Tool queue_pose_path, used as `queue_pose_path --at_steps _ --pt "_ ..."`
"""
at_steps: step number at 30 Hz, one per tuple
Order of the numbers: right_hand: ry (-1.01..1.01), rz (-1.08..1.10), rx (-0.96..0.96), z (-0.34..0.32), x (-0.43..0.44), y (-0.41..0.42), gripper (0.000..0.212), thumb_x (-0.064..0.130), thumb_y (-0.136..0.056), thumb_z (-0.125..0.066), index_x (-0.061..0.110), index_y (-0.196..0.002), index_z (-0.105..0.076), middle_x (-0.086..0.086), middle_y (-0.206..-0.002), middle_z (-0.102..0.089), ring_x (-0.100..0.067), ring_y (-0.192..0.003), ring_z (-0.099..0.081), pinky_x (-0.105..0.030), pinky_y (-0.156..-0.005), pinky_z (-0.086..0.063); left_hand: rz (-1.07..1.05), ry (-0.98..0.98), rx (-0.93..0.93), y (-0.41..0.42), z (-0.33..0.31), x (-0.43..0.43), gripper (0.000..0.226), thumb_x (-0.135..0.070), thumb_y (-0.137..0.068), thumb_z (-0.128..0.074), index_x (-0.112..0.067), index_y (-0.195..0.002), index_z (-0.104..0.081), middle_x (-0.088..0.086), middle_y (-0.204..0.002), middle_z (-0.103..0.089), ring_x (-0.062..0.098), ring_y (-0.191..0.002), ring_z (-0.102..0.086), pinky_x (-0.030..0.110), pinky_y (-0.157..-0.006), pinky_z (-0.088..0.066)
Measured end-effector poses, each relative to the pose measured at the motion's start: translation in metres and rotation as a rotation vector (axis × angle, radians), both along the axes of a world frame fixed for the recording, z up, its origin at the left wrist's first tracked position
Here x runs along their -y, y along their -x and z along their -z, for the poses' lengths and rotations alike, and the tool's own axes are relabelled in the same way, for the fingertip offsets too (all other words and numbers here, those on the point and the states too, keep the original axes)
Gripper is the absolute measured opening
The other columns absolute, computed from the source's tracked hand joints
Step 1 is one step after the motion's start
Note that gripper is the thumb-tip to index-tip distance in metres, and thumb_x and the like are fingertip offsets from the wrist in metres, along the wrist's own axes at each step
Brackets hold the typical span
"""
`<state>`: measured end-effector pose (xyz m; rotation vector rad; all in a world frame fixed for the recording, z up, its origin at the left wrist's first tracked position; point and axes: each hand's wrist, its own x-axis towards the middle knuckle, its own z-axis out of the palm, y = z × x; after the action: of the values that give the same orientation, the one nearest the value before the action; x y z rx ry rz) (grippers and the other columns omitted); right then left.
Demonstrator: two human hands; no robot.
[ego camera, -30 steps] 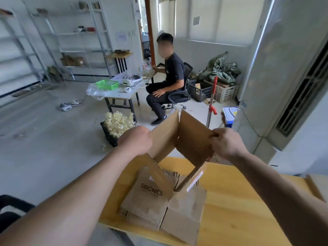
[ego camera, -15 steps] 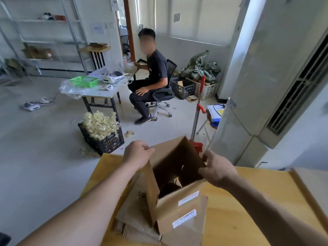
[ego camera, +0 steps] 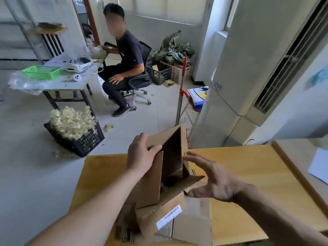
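Presently my left hand [ego camera: 142, 157] grips the top edge of the cardboard box [ego camera: 171, 157], thumb curled over its left flap. My right hand [ego camera: 213, 181] is spread open just right of the box; contact cannot be confirmed. The box stands open between both hands on the wooden table [ego camera: 248, 166].

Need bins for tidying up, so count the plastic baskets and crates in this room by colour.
Green plastic mesh basket: 1
Black plastic lattice crates: 2
White plastic lattice crate: 1
Total: 4
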<state>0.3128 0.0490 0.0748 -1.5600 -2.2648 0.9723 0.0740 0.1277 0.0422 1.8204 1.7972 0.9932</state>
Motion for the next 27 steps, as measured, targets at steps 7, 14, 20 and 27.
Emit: queue_pose_path --at_steps 7,14,20,27 --pt "-0.199 -0.114 0.09 -0.002 -0.002 0.011 0.084 0.062 -0.065 -0.071 0.041 -0.142 -0.044 0.018 -0.164 -0.009 -0.001 -0.15 -0.005 -0.034 -0.118 -0.024 0.084 0.066 0.041 0.017 -0.005 -0.008 0.046 -0.033 -0.08 -0.076 -0.016 -0.118 -0.056 -0.005 -0.112 -0.058 0.014 -0.098 -0.053 0.022 -0.08 -0.039" --pt "-0.094 -0.188 0.287 -0.013 -0.004 0.02 0.04 0.055 -0.077 -0.062 0.038 -0.111 -0.07 0.022 -0.131 -0.06 -0.003 -0.114 -0.059 -0.032 -0.088 -0.053 0.046 0.072 -0.014 0.031 -0.009 -0.013 0.043 -0.023 -0.081 -0.079 -0.015 -0.115 -0.055 -0.001 -0.095 -0.055 0.019 -0.087 -0.056 0.017 -0.062 -0.037" --pt "-0.025 -0.083 0.315 -0.017 -0.011 0.031 0.015 0.04 -0.089 -0.069 0.029 -0.098 -0.074 0.013 -0.088 -0.068 -0.007 -0.08 -0.063 -0.02 -0.066 -0.051 0.193 -0.137 -0.276 0.035 0.003 -0.007 0.031 -0.021 -0.08 -0.08 -0.009 -0.099 -0.058 0.003 -0.101 -0.06 0.015 -0.078 -0.05 0.021 -0.068 -0.037" --pt "-0.033 0.225 0.124 -0.01 -0.021 0.026 0.027 0.031 -0.073 -0.086 0.029 -0.081 -0.06 0.013 -0.081 -0.06 -0.003 -0.071 -0.056 -0.008 -0.053 -0.041 0.491 -0.317 -0.329 0.047 0.022 -0.009 0.026 -0.001 -0.066 -0.084 -0.01 -0.076 -0.062 0.003 -0.082 -0.06 0.02 -0.07 -0.057 0.035 -0.057 -0.054"
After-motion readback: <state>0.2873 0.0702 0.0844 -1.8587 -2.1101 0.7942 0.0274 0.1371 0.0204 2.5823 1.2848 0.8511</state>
